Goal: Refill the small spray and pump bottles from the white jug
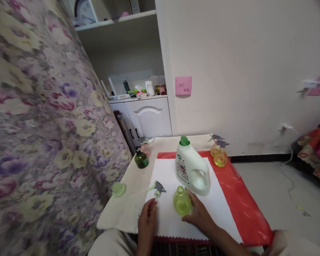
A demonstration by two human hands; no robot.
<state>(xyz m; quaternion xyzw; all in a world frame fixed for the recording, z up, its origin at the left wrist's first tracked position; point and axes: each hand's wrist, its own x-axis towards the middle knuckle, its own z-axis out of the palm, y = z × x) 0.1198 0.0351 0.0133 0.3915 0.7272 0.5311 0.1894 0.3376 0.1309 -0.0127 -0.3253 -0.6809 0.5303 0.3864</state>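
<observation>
My right hand (200, 215) curves around the right side of a clear yellow-green spray bottle (181, 204). The bottle stands with its neck uncovered. To its left, my left hand (148, 217) has its fingers curled together at the lower end of a grey and light-green spray trigger head (158, 188); the grip itself is partly hidden. Behind the bottle, a large pale detergent jug (190, 167) with a green spout stands uncapped on a white sheet (165, 170). A round light-green cap (118, 189) lies on the left side of the table.
A dark green pump bottle (141, 159) and a pink spray bottle (146, 150) stand at the back left. Yellow and orange spray bottles (220, 157) are at the back right, on red plastic (234, 188). A floral curtain (53, 135) hangs along the left.
</observation>
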